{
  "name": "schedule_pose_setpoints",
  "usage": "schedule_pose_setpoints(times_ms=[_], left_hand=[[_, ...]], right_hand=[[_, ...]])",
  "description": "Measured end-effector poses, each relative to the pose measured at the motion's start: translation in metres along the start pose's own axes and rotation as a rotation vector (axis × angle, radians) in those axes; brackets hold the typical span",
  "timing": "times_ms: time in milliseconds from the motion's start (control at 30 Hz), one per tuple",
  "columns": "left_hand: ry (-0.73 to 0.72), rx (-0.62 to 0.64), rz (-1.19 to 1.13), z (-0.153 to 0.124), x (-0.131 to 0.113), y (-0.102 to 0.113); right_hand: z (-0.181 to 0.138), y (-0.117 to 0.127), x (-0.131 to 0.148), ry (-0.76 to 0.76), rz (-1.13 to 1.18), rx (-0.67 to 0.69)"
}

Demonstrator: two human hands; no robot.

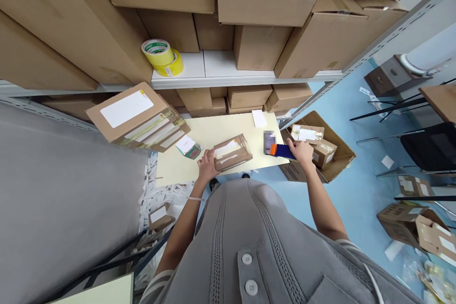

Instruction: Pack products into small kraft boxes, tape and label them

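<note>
A small taped brown parcel (233,151) with a white label lies on the pale yellow table (213,133). My left hand (207,163) rests against its left end, fingers curled on the edge. My right hand (301,151) is closed on a dark blue and orange tool (282,151) at the table's right edge. A blurred card (269,142) lies just left of that tool. A small green-edged packet with a white label (188,146) sits to the left of the parcel.
An open carton (342,152) with small parcels stands on the blue floor right of the table. A stack of labelled boxes (137,116) sits at the table's left. Yellow tape rolls (162,57) rest on the shelf among large cartons. Chairs and more parcels lie at right.
</note>
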State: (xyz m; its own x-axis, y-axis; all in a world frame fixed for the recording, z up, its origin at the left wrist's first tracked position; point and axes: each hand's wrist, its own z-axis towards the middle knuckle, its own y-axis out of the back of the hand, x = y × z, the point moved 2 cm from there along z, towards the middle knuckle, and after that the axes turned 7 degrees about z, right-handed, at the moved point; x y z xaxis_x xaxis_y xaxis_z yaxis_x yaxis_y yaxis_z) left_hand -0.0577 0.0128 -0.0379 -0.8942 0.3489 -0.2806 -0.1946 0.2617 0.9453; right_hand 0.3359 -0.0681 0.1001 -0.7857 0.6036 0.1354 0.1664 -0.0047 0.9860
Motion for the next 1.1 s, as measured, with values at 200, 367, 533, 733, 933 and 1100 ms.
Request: schedule_pose_setpoints(times_ms=[200, 367, 533, 733, 933, 1100], left_hand=[[-0.007, 0.012, 0.017, 0.002, -0.012, 0.001], [-0.021, 0.013, 0.036, 0.003, -0.014, 0.004], [-0.016, 0.040, 0.028, 0.002, -0.012, 0.004], [0.002, 0.061, 0.052, 0.003, -0.016, 0.004], [0.016, 0.055, 0.045, 0.006, -0.022, 0.007], [0.041, 0.069, 0.019, 0.009, -0.025, 0.006]], right_hand=[[-0.006, -0.002, 0.018, -0.043, 0.558, -0.052], [0.001, 0.014, 0.050, 0.113, 0.751, -0.099], [0.007, 0.038, 0.079, 0.250, 0.862, -0.068], [0.014, 0.051, 0.107, 0.281, 1.138, 0.084], [0.025, 0.055, 0.129, 0.224, 1.229, 0.139], [0.032, 0.068, 0.158, 0.318, 1.214, 0.184]])
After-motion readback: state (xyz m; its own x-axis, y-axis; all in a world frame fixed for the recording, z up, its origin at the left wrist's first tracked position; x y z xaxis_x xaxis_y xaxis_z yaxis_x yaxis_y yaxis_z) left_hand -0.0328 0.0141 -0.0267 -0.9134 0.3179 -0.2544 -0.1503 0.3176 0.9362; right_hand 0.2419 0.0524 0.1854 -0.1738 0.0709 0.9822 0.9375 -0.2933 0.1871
